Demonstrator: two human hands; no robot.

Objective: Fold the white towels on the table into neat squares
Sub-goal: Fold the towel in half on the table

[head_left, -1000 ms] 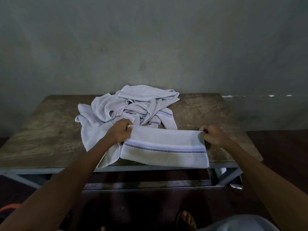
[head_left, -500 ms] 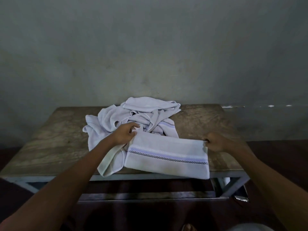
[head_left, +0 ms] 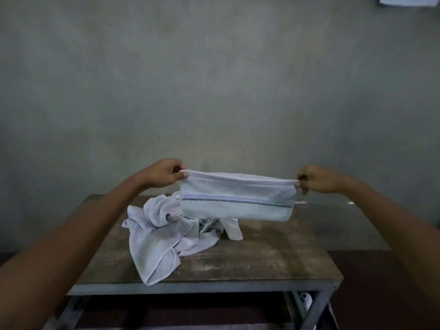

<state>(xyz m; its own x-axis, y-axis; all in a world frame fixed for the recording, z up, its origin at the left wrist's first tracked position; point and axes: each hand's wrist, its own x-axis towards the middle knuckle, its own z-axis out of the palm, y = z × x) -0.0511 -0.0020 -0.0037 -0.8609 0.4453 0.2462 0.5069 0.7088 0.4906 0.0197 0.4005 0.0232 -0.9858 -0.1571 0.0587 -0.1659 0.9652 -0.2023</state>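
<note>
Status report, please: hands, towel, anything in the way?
Left hand and right hand each pinch a top corner. Folded towel hangs stretched above the table. Unfolded pile lies below.

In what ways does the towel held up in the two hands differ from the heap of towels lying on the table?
The folded towel hangs in the air, pinched at its top corners by the left hand and the right hand; the heap rests on the table. The folded towel is a flat, long strip; the heap is crumpled. Both are white cloth.
</note>
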